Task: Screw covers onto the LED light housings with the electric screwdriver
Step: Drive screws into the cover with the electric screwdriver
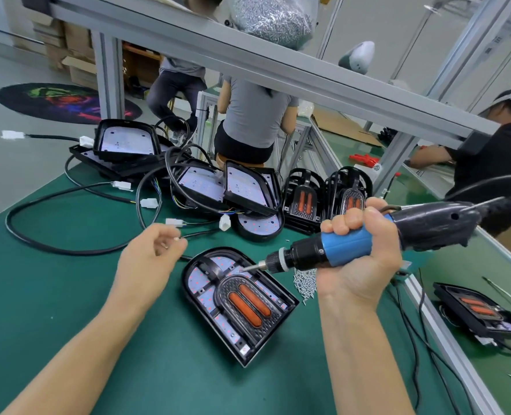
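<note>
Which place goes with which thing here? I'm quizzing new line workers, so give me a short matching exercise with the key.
Things:
1. electric screwdriver
2. loose screws
3. bag of screws
4. yellow-handled tool

Places:
A. up on the frame rail
B. in the right hand
C. far right of the table
D. beside the housing, under the right hand

Pairs: 1-B, 2-D, 3-A, 4-C
</note>
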The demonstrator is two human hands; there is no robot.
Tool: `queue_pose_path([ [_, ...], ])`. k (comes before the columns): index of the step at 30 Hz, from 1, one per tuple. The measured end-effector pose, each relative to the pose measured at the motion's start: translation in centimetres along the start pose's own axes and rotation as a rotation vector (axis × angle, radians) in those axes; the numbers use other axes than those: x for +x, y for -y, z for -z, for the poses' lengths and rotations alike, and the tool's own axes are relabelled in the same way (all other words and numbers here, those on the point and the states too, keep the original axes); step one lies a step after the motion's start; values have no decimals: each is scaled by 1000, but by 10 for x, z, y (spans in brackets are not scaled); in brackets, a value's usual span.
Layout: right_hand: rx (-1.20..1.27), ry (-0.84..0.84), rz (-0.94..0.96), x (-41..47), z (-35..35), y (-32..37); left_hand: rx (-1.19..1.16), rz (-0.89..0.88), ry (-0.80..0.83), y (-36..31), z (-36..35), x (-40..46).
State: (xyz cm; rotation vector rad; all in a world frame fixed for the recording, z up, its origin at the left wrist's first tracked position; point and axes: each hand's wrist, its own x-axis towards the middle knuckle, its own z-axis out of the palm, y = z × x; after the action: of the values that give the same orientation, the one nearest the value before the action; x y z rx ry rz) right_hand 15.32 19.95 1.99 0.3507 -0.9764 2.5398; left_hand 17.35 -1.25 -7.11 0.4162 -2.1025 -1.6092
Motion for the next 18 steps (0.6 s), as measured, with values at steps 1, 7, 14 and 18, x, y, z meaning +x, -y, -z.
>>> queue_pose_path([
  [1,-15,8,-6,-2,-1,-5,162,61,4,7,1,5],
  [7,-106,81,-55,-10,-8,-36,719,124,171,24,-16,5],
  [14,-230,121,-45,-12,-12,-57,725,132,159,19,-24,10],
  [18,-256,140,-44,-10,-10,-63,688,133,155,20,-25,10],
])
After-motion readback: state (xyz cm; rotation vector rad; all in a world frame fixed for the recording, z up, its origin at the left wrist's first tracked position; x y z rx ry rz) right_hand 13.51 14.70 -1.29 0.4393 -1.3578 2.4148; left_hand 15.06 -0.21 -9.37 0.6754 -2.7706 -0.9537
